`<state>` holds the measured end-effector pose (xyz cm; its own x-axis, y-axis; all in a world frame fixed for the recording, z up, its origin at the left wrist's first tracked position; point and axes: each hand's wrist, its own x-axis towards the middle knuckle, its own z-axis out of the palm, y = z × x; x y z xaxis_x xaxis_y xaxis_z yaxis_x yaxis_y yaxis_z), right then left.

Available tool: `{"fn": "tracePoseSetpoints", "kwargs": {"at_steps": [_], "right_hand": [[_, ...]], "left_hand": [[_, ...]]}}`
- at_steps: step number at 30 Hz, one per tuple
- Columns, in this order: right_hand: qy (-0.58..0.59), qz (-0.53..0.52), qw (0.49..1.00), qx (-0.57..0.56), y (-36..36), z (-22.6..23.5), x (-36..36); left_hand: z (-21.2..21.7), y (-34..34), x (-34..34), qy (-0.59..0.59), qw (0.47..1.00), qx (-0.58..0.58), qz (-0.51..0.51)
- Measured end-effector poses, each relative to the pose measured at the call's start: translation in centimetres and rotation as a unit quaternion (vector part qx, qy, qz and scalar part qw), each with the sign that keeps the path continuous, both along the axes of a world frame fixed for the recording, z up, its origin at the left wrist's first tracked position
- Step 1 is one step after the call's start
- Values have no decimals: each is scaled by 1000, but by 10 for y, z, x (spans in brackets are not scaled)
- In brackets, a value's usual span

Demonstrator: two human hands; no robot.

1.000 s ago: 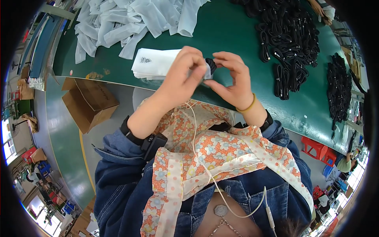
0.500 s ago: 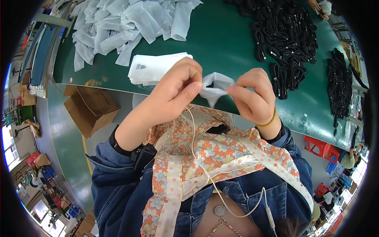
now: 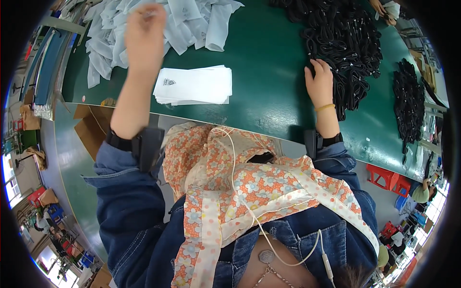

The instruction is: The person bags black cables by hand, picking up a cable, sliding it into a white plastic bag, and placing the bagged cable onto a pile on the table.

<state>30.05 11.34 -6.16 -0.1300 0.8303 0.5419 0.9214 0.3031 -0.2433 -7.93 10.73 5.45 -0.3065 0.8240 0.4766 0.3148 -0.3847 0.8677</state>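
Note:
My left hand point(image 3: 146, 31) is raised over a heap of pale, translucent plastic bags point(image 3: 185, 31) at the far left of the green table. Its fingers are smeared by motion, so whether anything is in them does not show. On the right, my right hand point(image 3: 319, 84) reaches to the left edge of a big pile of coiled black cables point(image 3: 348, 41). Thumb and fingers stand apart there, with the fingertips against or just over the cables. Between my arms, near the table's front edge, lies a neat stack of flat white bags point(image 3: 197, 86) with a small dark print.
A second heap of black cables point(image 3: 408, 105) lies farther right on the green table point(image 3: 266, 62). Another person's hand point(image 3: 388, 13) shows at the far right corner. Below the table are a cardboard box point(image 3: 91, 129) at left and red stools point(image 3: 384, 178) at right.
The small pale bag held between both hands has left that spot. My left hand has moved up and left to the bag heap; my right hand has moved forward to the cables.

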Motion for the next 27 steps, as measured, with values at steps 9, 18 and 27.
{"fn": "tracePoseSetpoints", "kwargs": {"at_steps": [9, 18, 27], "right_hand": [[58, 126, 983, -120, -65, 18, -63], [133, 122, 975, -129, -72, 9, -76], [87, 324, 941, -42, -87, 39, -98]], "left_hand": [[-113, -84, 30, 328, 931, -90, -133], [-117, -84, 31, 252, 948, -150, -123], [-102, -83, 32, 142, 965, -172, -140]]}}
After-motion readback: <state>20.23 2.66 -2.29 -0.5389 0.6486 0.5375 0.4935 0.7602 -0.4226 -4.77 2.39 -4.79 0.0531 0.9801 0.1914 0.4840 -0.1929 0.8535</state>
